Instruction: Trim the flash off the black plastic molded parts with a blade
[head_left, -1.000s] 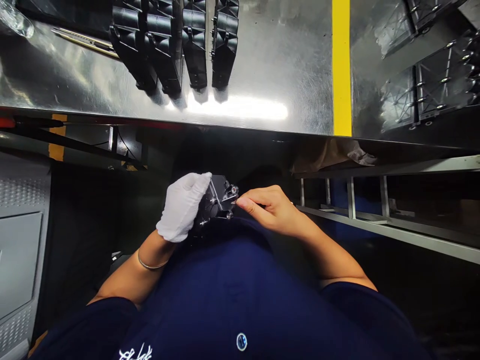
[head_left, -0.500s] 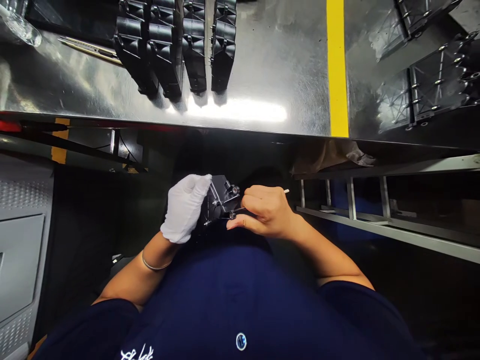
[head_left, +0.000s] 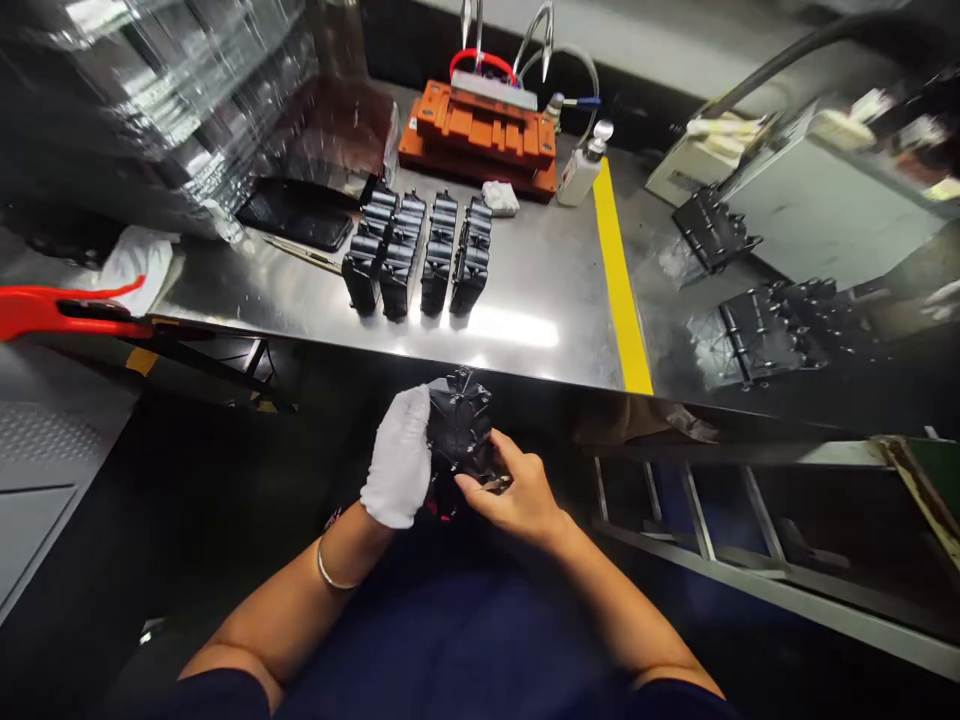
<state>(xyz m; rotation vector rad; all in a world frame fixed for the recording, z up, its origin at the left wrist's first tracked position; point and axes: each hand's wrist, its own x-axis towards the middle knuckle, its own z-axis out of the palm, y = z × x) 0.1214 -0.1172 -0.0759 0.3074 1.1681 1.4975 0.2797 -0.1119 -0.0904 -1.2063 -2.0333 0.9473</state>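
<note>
In front of my body, below the table edge, I hold a black moulded plastic part (head_left: 459,425) with ribs and small posts. My left hand (head_left: 399,460), in a white glove, is closed around its left side. My bare right hand (head_left: 521,495) is at its lower right, fingers against the edge and thumb in front. A thin tool (head_left: 496,485) shows only as a narrow sliver between that thumb and fingers; the rest is hidden. Beyond the edge, several similar black parts (head_left: 436,255) stand in a row on the metal table (head_left: 540,290).
An orange fixture (head_left: 487,140) with hoses stands at the back, beside a white pump bottle (head_left: 583,170). A phone (head_left: 296,215) lies left of the row. Yellow tape (head_left: 622,290) crosses the table; more black parts (head_left: 772,335) lie right of it. A red-handled tool (head_left: 67,310) is far left.
The view has tilted up, bringing the back of the table into sight. The held part has been turned in my hands, and my right hand has opened from a fist to grip its lower right edge.
</note>
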